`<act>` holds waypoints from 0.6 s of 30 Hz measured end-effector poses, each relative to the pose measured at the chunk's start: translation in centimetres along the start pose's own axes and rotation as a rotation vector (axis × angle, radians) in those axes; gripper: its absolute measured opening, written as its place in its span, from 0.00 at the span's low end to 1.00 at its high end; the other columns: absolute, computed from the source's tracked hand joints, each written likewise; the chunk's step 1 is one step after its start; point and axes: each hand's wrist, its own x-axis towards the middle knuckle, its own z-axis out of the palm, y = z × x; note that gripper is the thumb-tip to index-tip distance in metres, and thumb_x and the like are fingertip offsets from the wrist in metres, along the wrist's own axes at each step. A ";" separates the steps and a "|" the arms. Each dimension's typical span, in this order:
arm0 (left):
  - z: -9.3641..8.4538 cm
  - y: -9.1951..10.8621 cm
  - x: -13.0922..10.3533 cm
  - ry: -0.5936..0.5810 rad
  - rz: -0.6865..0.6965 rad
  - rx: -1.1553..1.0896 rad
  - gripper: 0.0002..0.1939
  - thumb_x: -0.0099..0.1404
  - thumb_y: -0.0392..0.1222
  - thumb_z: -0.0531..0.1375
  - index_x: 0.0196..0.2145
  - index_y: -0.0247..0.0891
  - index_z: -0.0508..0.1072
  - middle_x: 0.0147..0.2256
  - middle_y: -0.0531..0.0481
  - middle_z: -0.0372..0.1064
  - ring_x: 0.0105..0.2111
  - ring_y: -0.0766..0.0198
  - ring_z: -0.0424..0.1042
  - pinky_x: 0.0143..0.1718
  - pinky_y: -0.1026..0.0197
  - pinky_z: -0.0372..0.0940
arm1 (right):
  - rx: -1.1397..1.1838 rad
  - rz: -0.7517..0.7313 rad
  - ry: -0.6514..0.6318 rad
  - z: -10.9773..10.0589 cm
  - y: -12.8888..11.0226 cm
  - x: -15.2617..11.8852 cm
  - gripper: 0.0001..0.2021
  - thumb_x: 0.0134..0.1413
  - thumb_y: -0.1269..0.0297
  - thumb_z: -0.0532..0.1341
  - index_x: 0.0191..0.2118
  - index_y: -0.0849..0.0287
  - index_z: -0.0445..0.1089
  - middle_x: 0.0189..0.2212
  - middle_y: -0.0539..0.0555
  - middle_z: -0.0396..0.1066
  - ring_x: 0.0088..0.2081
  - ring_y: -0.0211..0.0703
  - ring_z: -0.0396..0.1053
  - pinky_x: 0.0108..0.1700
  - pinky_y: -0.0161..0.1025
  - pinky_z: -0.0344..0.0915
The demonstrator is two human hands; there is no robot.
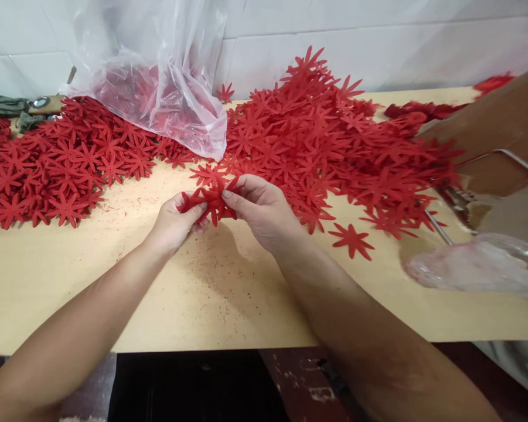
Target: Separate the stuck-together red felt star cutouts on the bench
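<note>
Over table [145,305], L hand [174,224] + R hand [266,212] pinch red flower cutouts [215,200]; texture blurred, prob. light, floppy; hold nr centre, not petal tips.

Red flower pieces [215,200]: matt, cloth-like, soft-looking. Far bag [191,120]: translucent plastic, glossy, creased. Bench [153,299]: smooth, low sheen, gritty in patches. Far wall [264,61]: smooth, glossy, tile-like. Right rod [439,227]: smooth, shiny metal.
</note>
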 end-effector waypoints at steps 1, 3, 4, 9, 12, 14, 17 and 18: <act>0.1 0.0 0.0 0.020 0.007 0.015 0.04 0.55 0.33 0.61 0.29 0.36 0.68 0.20 0.57 0.66 0.18 0.73 0.64 0.20 0.68 0.58 | -0.041 -0.029 0.019 -0.1 0.0 0.1 0.17 0.41 0.50 0.68 0.29 0.56 0.65 0.26 0.49 0.70 0.28 0.36 0.68 0.31 0.38 0.68; 0.2 -0.1 0.0 0.058 0.019 0.031 0.04 0.57 0.33 0.60 0.29 0.37 0.67 0.19 0.58 0.64 0.16 0.74 0.62 0.18 0.68 0.56 | -0.094 -0.057 0.051 -0.3 0.0 0.2 0.15 0.43 0.52 0.67 0.28 0.56 0.65 0.25 0.48 0.68 0.26 0.34 0.66 0.28 0.36 0.66; 0.3 -0.1 0.0 0.076 0.025 0.032 0.04 0.57 0.32 0.60 0.29 0.37 0.67 0.19 0.59 0.64 0.16 0.75 0.60 0.18 0.68 0.55 | -0.105 -0.059 0.057 -0.3 0.1 0.3 0.14 0.43 0.53 0.67 0.28 0.56 0.64 0.24 0.48 0.68 0.25 0.34 0.65 0.27 0.36 0.66; 0.6 -0.4 0.1 0.129 0.026 0.020 0.05 0.59 0.32 0.59 0.29 0.38 0.65 0.17 0.61 0.60 0.14 0.76 0.55 0.18 0.68 0.51 | -0.135 -0.102 0.136 -1.3 0.4 0.9 0.11 0.45 0.57 0.66 0.27 0.56 0.64 0.22 0.47 0.65 0.22 0.33 0.63 0.25 0.35 0.64; 0.5 -0.3 0.2 0.157 0.019 -0.006 0.06 0.58 0.30 0.58 0.29 0.38 0.65 0.16 0.61 0.60 0.14 0.76 0.55 0.18 0.68 0.51 | -0.186 -0.184 0.385 -3.8 0.5 1.9 0.07 0.47 0.65 0.64 0.27 0.55 0.63 0.21 0.46 0.63 0.22 0.33 0.62 0.25 0.35 0.61; 0.4 -0.1 0.1 0.176 0.012 -0.016 0.06 0.57 0.30 0.59 0.28 0.38 0.65 0.18 0.59 0.62 0.16 0.76 0.57 0.18 0.68 0.52 | -0.192 -0.237 0.606 -5.9 0.6 2.6 0.08 0.45 0.74 0.62 0.27 0.55 0.64 0.22 0.47 0.63 0.23 0.33 0.61 0.26 0.35 0.61; 0.3 0.3 -0.1 0.168 -0.008 -0.013 0.06 0.57 0.33 0.60 0.26 0.38 0.65 0.18 0.59 0.61 0.16 0.75 0.58 0.19 0.68 0.55 | -0.134 -0.234 0.758 -8.1 0.6 3.4 0.11 0.42 0.80 0.60 0.27 0.55 0.65 0.24 0.48 0.64 0.24 0.32 0.61 0.30 0.35 0.62; 0.3 0.3 -0.1 0.159 -0.014 -0.012 0.07 0.57 0.34 0.61 0.26 0.38 0.65 0.17 0.59 0.60 0.16 0.75 0.57 0.19 0.67 0.55 | -0.116 -0.229 0.747 -8.5 0.6 3.5 0.11 0.41 0.81 0.60 0.27 0.55 0.65 0.24 0.48 0.65 0.25 0.32 0.61 0.31 0.35 0.62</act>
